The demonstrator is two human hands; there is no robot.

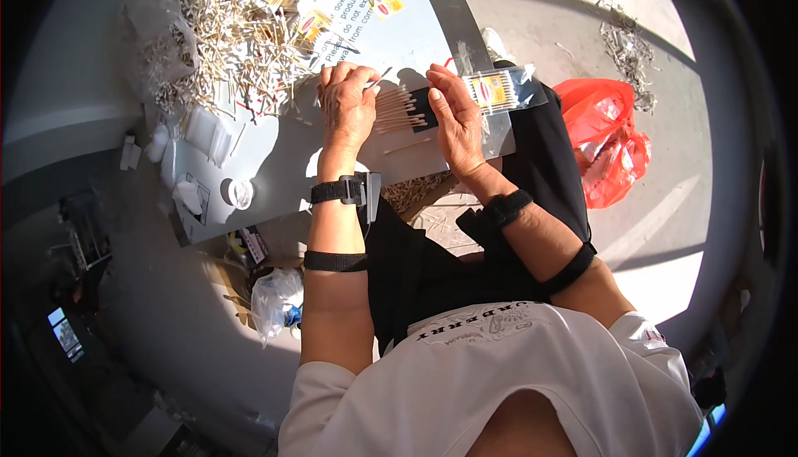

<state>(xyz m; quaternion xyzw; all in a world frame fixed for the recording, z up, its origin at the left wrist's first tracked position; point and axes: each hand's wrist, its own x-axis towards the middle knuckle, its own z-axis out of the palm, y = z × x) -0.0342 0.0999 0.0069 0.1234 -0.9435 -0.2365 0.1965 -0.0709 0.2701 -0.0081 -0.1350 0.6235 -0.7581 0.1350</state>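
A small fanned row of cotton swabs point(392, 112) lies on the worktop point(407, 37) between the two hands. The left hand point(345, 106) is bent over the row's left end, its fingers curled; whether they grip any swabs I cannot tell. The right hand point(459, 124) is beside the other end, fingers extended and thumb apart, grasping nothing visible. A dark flat piece point(425, 110) sits between the row and that hand, and a single swab point(407, 147) lies just nearer the body. Right of the right hand, a clear pack point(492, 91) reaches the worktop's edge. A big loose pile point(241, 41) crowds the far left, with yellow-labelled packs point(386, 0) beside it and a round white container point(240, 193) nearer. A red bag point(594, 128) rests on the floor point(532, 20) to the right.
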